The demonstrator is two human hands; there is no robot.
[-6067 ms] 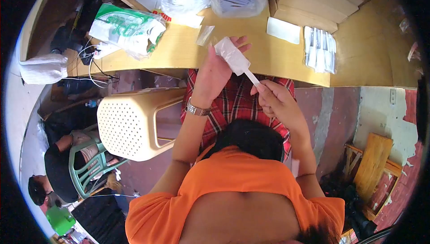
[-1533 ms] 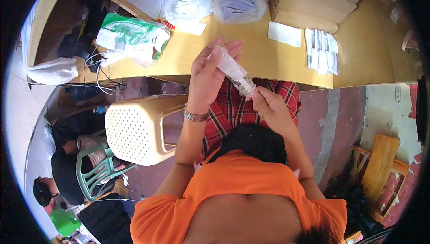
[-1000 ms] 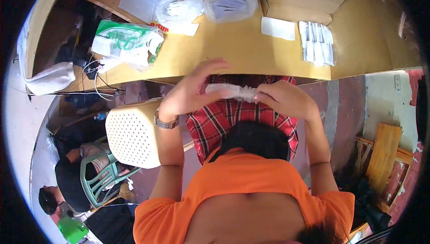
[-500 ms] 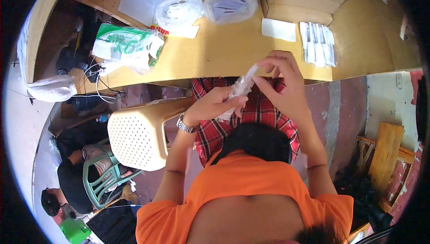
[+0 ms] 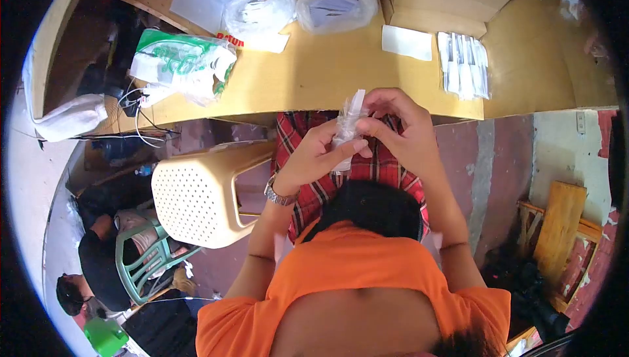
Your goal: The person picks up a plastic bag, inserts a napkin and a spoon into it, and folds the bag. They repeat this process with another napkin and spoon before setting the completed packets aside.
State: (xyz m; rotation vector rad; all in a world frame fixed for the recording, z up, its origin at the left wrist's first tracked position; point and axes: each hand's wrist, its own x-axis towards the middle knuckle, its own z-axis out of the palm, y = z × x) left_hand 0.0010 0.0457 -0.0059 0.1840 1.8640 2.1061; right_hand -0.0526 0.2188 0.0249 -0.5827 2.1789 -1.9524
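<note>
Above my lap, my left hand (image 5: 313,155) is wrapped round a crinkled clear plastic wrapper with a white strip (image 5: 350,120) standing out of its top end. The lower end pokes out white below my fingers. My right hand (image 5: 401,124) pinches the upper part of the same bundle from the right, thumb and forefinger on the plastic. What lies inside the wrapper is too blurred to name. On the table to the right, a clear packet of white-handled tools (image 5: 464,67) lies beside a blank white card (image 5: 407,42).
Bags of white pieces (image 5: 259,11) and purplish strips (image 5: 335,7) stand at the table's back, near cardboard boxes (image 5: 436,0). A green-and-white plastic package (image 5: 177,62) lies at left. A cream stool (image 5: 190,200) stands left of me; a person (image 5: 105,265) sits beyond it.
The white strip has gone from leaning right to nearly upright. My right hand has moved slightly down and left, its fingers closer to my left hand.
</note>
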